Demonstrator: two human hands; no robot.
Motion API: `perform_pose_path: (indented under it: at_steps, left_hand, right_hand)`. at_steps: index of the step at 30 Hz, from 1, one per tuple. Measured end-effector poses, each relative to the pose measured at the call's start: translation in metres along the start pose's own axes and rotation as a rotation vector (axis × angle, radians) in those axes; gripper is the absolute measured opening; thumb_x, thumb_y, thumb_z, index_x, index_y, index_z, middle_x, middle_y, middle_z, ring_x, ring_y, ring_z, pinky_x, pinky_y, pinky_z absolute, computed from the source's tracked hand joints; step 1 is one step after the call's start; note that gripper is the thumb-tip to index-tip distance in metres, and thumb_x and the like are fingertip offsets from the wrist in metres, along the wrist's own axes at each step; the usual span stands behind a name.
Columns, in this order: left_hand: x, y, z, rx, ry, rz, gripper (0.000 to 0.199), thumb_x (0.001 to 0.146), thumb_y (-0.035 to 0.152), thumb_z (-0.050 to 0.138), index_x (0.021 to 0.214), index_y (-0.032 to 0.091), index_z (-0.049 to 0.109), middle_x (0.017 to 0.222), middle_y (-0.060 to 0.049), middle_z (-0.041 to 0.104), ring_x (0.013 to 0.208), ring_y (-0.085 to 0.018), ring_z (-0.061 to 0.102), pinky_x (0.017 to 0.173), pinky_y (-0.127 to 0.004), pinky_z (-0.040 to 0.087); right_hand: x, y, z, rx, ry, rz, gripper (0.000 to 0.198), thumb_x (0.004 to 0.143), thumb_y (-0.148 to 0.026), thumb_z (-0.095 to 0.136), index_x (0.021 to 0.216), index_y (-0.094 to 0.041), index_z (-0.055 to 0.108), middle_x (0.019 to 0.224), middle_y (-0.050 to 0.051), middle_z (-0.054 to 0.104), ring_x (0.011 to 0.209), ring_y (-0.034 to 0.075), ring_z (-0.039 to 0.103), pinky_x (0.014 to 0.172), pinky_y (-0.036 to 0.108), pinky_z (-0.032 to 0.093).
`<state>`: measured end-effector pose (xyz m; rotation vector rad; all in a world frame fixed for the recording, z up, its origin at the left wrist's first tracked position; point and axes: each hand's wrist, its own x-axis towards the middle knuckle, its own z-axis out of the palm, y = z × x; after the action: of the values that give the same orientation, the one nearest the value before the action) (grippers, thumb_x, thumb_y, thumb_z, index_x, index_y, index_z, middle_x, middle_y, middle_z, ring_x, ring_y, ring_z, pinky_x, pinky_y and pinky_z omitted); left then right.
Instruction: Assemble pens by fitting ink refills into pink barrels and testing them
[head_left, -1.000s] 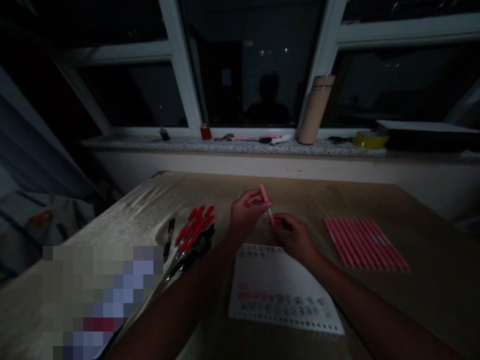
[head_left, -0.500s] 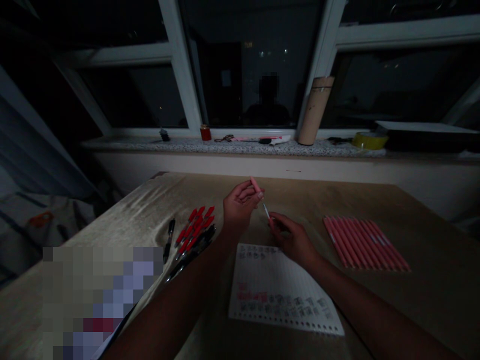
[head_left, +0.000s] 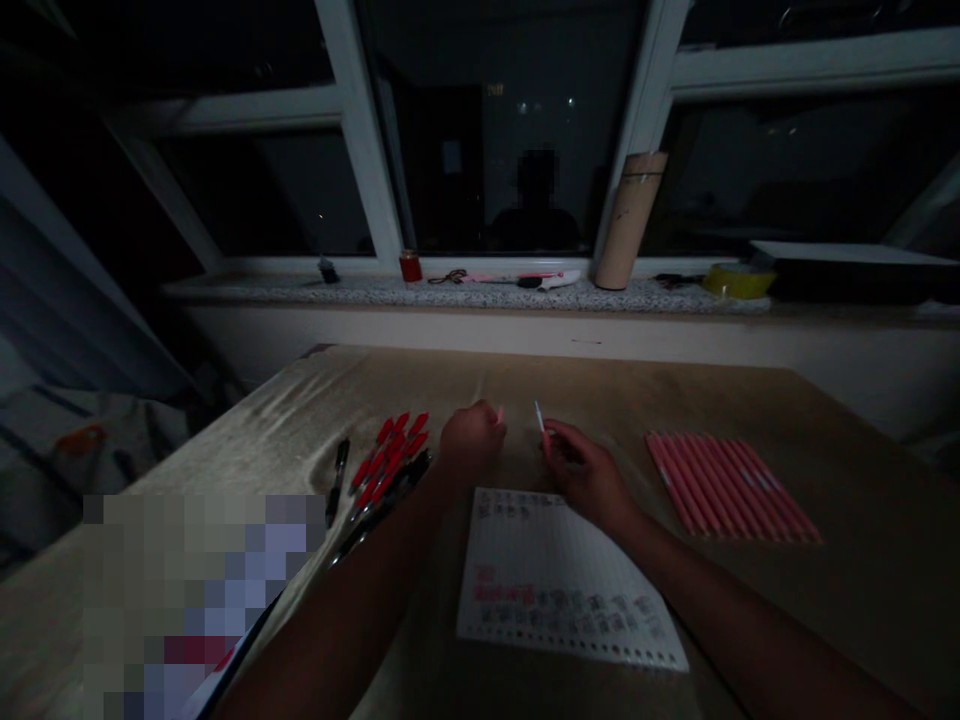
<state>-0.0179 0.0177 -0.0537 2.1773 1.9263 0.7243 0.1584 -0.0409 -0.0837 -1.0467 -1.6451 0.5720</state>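
My left hand [head_left: 471, 437] is closed just above the tabletop, and a small end of a pink pen part [head_left: 500, 413] pokes out of it. Most of that part is hidden by the fingers. My right hand [head_left: 591, 472] pinches a pink pen [head_left: 545, 436] whose thin pale refill [head_left: 538, 411] sticks upward, apart from my left hand. Below my hands lies a lined notepad sheet [head_left: 555, 560] with rows of black and red writing. To the right is a neat row of pink pens [head_left: 727, 485].
Several red pens [head_left: 390, 455] and black pens [head_left: 386, 505] lie left of my left forearm, with one black pen [head_left: 339, 475] apart. On the windowsill [head_left: 360, 288] stand a red jar [head_left: 410, 265], a tall tan cylinder [head_left: 631, 220] and a yellow tape roll [head_left: 739, 281].
My left hand has dropped and turned over, taking the pink pen part down and away from the refill tip. My right hand stays nearly in place with the pen.
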Motion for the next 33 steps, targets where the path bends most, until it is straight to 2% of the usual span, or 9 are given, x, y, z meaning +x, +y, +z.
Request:
perform_pose_path:
  at_steps: [4, 9, 12, 17, 20, 25, 28, 31, 33]
  left_hand:
    - [-0.005, -0.001, -0.001, 0.296, -0.151, 0.064, 0.028, 0.083, 0.035, 0.043, 0.092, 0.016, 0.061, 0.084, -0.011, 0.067, 0.079, -0.023, 0.065, 0.068, -0.030, 0.046]
    - [-0.008, 0.001, -0.006, 0.367, -0.187, 0.126, 0.027, 0.081, 0.030, 0.042, 0.094, 0.015, 0.061, 0.085, -0.013, 0.067, 0.079, -0.025, 0.065, 0.067, -0.033, 0.047]
    - [-0.007, 0.009, -0.014, 0.216, -0.134, 0.168, 0.021, 0.077, 0.029, 0.049, 0.085, 0.016, 0.063, 0.080, -0.010, 0.067, 0.076, -0.023, 0.064, 0.067, -0.031, 0.046]
    - [-0.007, 0.027, -0.026, -0.489, -0.031, 0.287, 0.023, 0.077, 0.031, 0.055, 0.089, 0.015, 0.066, 0.070, -0.003, 0.065, 0.062, -0.013, 0.058, 0.059, -0.023, 0.044]
    - [-0.008, 0.033, -0.027, -0.728, -0.008, 0.285, 0.025, 0.076, 0.033, 0.058, 0.089, 0.014, 0.068, 0.069, -0.003, 0.065, 0.061, -0.012, 0.057, 0.056, -0.021, 0.043]
    - [-0.006, 0.034, -0.028, -0.913, 0.011, 0.206, 0.022, 0.074, 0.035, 0.062, 0.078, 0.014, 0.067, 0.064, -0.002, 0.063, 0.056, -0.011, 0.056, 0.052, -0.021, 0.043]
    - [0.000, 0.029, -0.028, -0.987, 0.085, 0.140, 0.022, 0.073, 0.036, 0.064, 0.077, 0.015, 0.066, 0.060, -0.001, 0.061, 0.052, -0.011, 0.054, 0.050, -0.021, 0.042]
    - [0.006, 0.019, -0.024, -0.962, 0.142, 0.128, 0.024, 0.074, 0.037, 0.063, 0.079, 0.014, 0.066, 0.062, -0.001, 0.060, 0.055, -0.012, 0.055, 0.054, -0.023, 0.043]
    - [0.009, 0.010, -0.019, -0.834, 0.137, 0.167, 0.023, 0.077, 0.036, 0.059, 0.081, 0.014, 0.066, 0.069, -0.003, 0.063, 0.064, -0.014, 0.058, 0.061, -0.024, 0.045]
  right_hand:
    - [0.000, 0.001, 0.001, 0.001, 0.030, 0.016, 0.031, 0.083, -0.030, 0.055, 0.111, -0.019, 0.060, 0.087, 0.005, 0.067, 0.069, 0.013, 0.061, 0.066, 0.024, 0.051]
    - [0.001, 0.002, 0.003, 0.011, 0.031, 0.012, 0.031, 0.084, -0.031, 0.053, 0.112, -0.019, 0.060, 0.088, 0.005, 0.067, 0.072, 0.014, 0.062, 0.068, 0.024, 0.051]
    - [0.001, 0.002, 0.002, 0.008, 0.026, 0.005, 0.031, 0.084, -0.032, 0.052, 0.112, -0.018, 0.059, 0.087, 0.005, 0.066, 0.071, 0.014, 0.061, 0.067, 0.025, 0.051]
    - [0.001, 0.001, 0.000, 0.012, 0.001, -0.001, 0.032, 0.084, -0.030, 0.053, 0.113, -0.019, 0.059, 0.087, 0.005, 0.066, 0.071, 0.014, 0.061, 0.066, 0.025, 0.050]
    - [0.001, -0.001, 0.000, 0.002, -0.012, -0.002, 0.031, 0.084, -0.029, 0.054, 0.112, -0.019, 0.059, 0.088, 0.005, 0.067, 0.071, 0.014, 0.061, 0.067, 0.025, 0.050]
    - [0.001, -0.003, 0.000, -0.021, -0.016, -0.020, 0.029, 0.085, -0.030, 0.052, 0.110, -0.019, 0.060, 0.089, 0.005, 0.066, 0.071, 0.013, 0.061, 0.067, 0.024, 0.050]
    - [0.001, -0.002, 0.001, -0.007, -0.017, -0.015, 0.029, 0.086, -0.030, 0.052, 0.110, -0.018, 0.060, 0.089, 0.005, 0.066, 0.071, 0.013, 0.060, 0.067, 0.023, 0.050]
    - [0.001, -0.001, 0.002, -0.015, 0.003, -0.015, 0.029, 0.086, -0.032, 0.051, 0.110, -0.018, 0.061, 0.087, 0.005, 0.066, 0.069, 0.013, 0.060, 0.065, 0.023, 0.050]
    - [0.001, -0.001, 0.003, -0.026, 0.011, -0.017, 0.029, 0.086, -0.033, 0.051, 0.109, -0.018, 0.061, 0.085, 0.005, 0.066, 0.068, 0.013, 0.059, 0.064, 0.023, 0.050]
